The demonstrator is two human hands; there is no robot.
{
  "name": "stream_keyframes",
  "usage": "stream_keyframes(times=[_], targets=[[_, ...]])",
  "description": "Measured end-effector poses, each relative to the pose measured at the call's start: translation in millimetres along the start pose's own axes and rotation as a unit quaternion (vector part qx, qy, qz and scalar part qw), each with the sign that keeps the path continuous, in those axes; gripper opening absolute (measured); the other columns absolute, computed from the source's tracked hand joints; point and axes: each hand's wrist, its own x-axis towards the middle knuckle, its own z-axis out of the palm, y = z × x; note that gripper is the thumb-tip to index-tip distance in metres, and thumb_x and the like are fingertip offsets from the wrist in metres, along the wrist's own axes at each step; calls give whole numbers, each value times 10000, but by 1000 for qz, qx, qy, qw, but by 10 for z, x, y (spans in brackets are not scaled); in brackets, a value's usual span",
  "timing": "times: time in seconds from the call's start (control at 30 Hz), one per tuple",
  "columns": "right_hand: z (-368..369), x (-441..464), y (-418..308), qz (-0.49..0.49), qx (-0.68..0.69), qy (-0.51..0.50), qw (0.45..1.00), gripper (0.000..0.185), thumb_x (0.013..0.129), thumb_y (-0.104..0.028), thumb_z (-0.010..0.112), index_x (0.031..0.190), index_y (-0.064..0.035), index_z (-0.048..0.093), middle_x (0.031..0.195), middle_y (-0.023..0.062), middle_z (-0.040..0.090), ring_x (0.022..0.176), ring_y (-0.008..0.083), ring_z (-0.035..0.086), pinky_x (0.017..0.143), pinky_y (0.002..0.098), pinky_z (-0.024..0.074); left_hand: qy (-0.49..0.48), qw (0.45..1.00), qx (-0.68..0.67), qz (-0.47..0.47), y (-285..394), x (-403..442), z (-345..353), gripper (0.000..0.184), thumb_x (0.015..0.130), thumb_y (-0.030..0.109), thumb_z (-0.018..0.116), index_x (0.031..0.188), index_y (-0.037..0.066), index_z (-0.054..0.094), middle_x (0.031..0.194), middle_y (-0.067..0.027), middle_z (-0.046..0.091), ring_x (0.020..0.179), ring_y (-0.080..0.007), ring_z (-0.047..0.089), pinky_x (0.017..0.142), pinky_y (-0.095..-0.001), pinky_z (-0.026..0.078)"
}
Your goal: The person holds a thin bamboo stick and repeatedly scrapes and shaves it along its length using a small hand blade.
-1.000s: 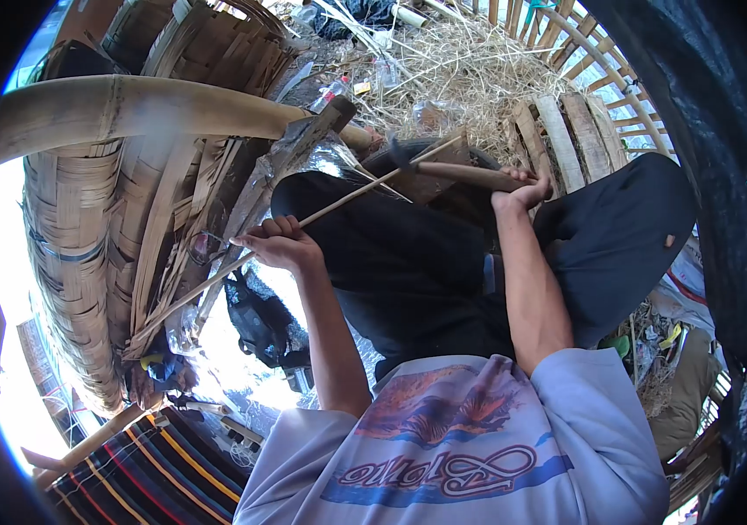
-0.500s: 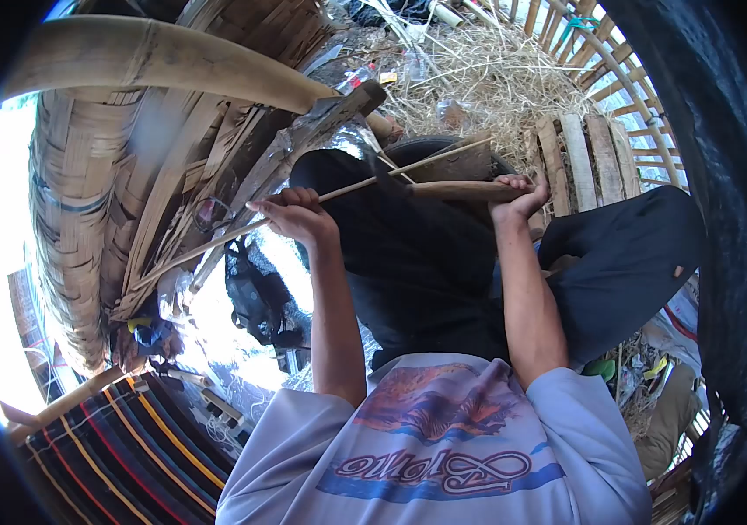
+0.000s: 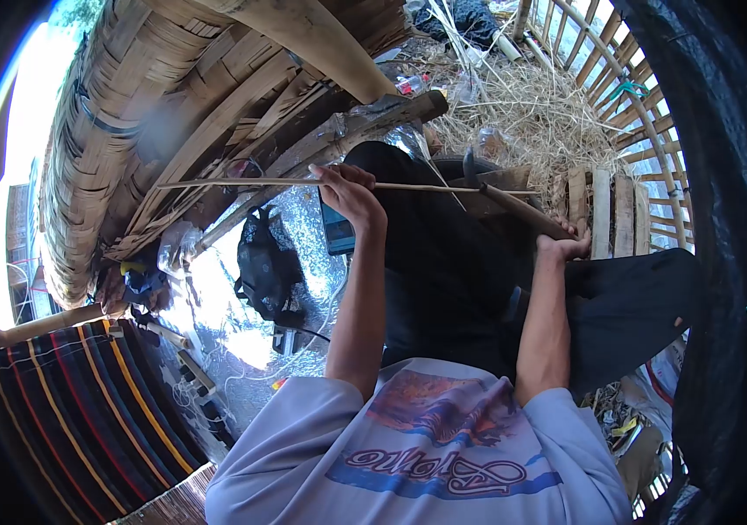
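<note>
My left hand is closed around a long thin bamboo strip. The strip runs nearly level across my lap, its left end sticking out well past my fist. In my right hand is the thick wooden handle of a knife, gripped near its butt end. Its short, dark, curved blade points up and away from me, close beside the strip's right part. Whether blade and strip touch, I cannot tell. Behind the strip's right end stands a wooden block.
Woven bamboo panels and a thick pole rise at the left. A black bag and a phone-like device lie on shiny sheeting. Straw, wooden slats and a bamboo lattice are at the right.
The strip has turned from slanted to nearly level. My right hand has moved down and to the right with the knife, whose blade has shifted right along the strip. The view has also shifted.
</note>
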Motion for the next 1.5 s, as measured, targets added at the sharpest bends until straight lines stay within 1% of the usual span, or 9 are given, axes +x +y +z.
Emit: stream_keyframes(times=[0.53,0.8,0.93,1.07,1.13,1.17,1.33,1.4,1.5], targets=[[152,-173,-13,3,24,13,1000,382,816,-426,483,618,-140,326,569,9,363,570,187,412,621,322,406,-63,984,-150,-77,93,50,-136,324,985,338,421,753,122,352,583,23,306,510,-92,322,505,-261,332],[83,-132,11,17,57,-15,998,343,806,-373,510,609,-143,349,562,-7,375,562,170,420,610,301,415,-63,948,301,83,340,39,-653,339,862,318,649,826,20,492,686,-8,461,613,-62,405,519,-250,308],[143,-212,-24,7,76,-24,997,352,803,-382,527,607,-148,351,561,-8,377,557,162,424,600,290,415,-171,866,357,-306,624,92,-787,722,878,673,342,503,67,461,443,-37,433,401,-150,435,415,-286,304],[243,-316,-14,-2,58,-17,998,378,794,-408,547,598,-153,350,557,-11,382,548,158,428,590,279,411,-383,770,-218,-461,540,334,-846,692,941,582,243,706,18,570,582,-123,556,546,-224,565,512,-333,447],[135,-131,12,10,62,-15,998,388,787,-418,558,593,-154,350,553,-16,388,545,150,430,584,269,405,-61,884,-223,-406,931,88,-287,619,926,589,291,922,23,540,888,-158,623,743,-254,613,721,-373,512],[133,-146,6,10,80,-17,997,377,816,-400,543,607,-147,357,553,-15,370,537,145,424,565,270,406,-166,890,-234,-354,694,201,-519,523,931,499,411,1161,31,449,1189,-185,533,1031,-292,565,927,-391,462],[276,-425,-19,3,52,-10,999,362,810,-388,540,604,-157,353,550,-22,388,526,138,418,573,270,396,-79,973,-13,-218,570,321,-316,405,908,280,553,1255,97,454,1296,-172,464,1170,-346,473,978,-411,406],[287,-457,-12,9,47,-18,999,356,814,-379,542,609,-158,352,551,-22,393,526,139,421,572,270,399,-204,845,449,206,698,250,-201,436,873,270,599,1232,53,478,1329,-202,418,1233,-378,401,1026,-434,341],[306,-459,7,16,42,-19,999,349,816,-370,546,617,-158,354,556,-21,403,526,142,428,574,273,407,-313,715,591,204,850,-27,13,478,857,350,595,1268,127,494,1426,-197,296,1330,-410,246,1034,-616,217]])
